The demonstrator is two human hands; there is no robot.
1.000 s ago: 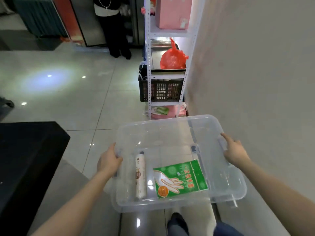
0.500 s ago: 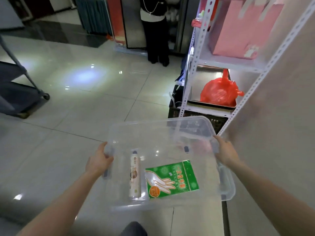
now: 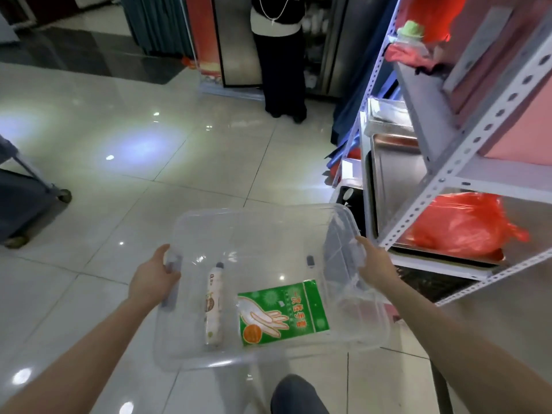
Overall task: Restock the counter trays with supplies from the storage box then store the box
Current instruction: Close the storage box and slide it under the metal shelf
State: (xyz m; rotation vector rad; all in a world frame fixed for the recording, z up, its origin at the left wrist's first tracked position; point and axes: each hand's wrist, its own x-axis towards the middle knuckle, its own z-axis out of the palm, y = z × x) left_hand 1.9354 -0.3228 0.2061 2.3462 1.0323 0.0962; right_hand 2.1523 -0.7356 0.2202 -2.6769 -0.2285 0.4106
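I carry a clear plastic storage box [image 3: 254,222] above the tiled floor. My left hand [image 3: 153,277] grips its left rim, fingers curled over the edge. My right hand [image 3: 375,264] grips the right rim the same way. On the box's bottom lie a white roll [image 3: 213,307] with a printed label and a green packet of disposable gloves [image 3: 282,312]. The box is level and just left of a white metal shelf rack [image 3: 445,171].
The rack on the right holds a red plastic bag [image 3: 460,225] on a steel tray [image 3: 397,168], with pink items above. A person in dark clothes [image 3: 279,55] stands at the back by a doorway. A dark wheeled cart [image 3: 27,201] is at left. My shoe [image 3: 298,395] shows below.
I have walked forward with the box toward the rack, which is now close on my right. The black counter at left is out of view. Both hands keep their grip.
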